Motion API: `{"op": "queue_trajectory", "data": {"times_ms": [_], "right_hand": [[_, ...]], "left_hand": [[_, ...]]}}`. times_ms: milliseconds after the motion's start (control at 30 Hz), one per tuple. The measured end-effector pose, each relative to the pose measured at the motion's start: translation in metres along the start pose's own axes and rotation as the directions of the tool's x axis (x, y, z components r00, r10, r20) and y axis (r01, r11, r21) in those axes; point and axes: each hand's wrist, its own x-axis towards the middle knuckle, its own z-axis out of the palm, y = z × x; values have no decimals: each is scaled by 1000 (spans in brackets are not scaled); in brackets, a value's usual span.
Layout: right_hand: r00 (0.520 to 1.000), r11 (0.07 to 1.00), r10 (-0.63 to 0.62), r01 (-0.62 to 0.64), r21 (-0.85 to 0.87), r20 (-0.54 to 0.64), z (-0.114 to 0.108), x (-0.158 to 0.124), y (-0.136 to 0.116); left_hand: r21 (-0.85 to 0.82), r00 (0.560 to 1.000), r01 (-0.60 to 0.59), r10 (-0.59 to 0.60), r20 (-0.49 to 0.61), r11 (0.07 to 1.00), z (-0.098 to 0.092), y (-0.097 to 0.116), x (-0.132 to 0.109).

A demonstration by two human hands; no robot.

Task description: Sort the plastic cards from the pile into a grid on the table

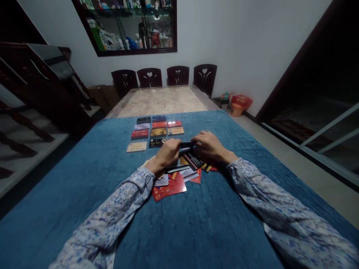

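Between my left hand (pixel 168 152) and my right hand (pixel 208 145) is a dark card (pixel 187 144), gripped at its two ends above a loose heap of plastic cards. In that heap lie a red card (pixel 171 188) at the near side, a black card with a stripe (pixel 193 160), and several white, yellow and red ones, partly covered by my hands. Just beyond, cards stand sorted in small stacks: a cream card (pixel 137 147), a black stack (pixel 157 142), a red stack (pixel 140 134), a gold stack (pixel 158 133) and others in rows.
A blue cloth (pixel 112 172) covers the near part of the table, with the marbled tabletop (pixel 168 99) showing behind it. Several dark chairs (pixel 178 76) line the far end. A red bag in an orange bin (pixel 238 108) stands on the floor at right.
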Motion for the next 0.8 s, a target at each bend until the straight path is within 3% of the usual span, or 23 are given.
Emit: {"op": "queue_trajectory", "data": {"times_ms": [267,533,800], "right_hand": [[999,996,40,-39,77,-13,0,-1,-1],[996,995,85,-84,45,-24,1,-1,-6],[987,986,163,-162,-24,14,5,-3,-15]], "left_hand": [[-36,996,73,-71,55,997,-1,-2,-3],[-116,993,112,-106,59,987,-1,-1,-3],[-80,988,131,-123,96,988,-1,1,-3]]}}
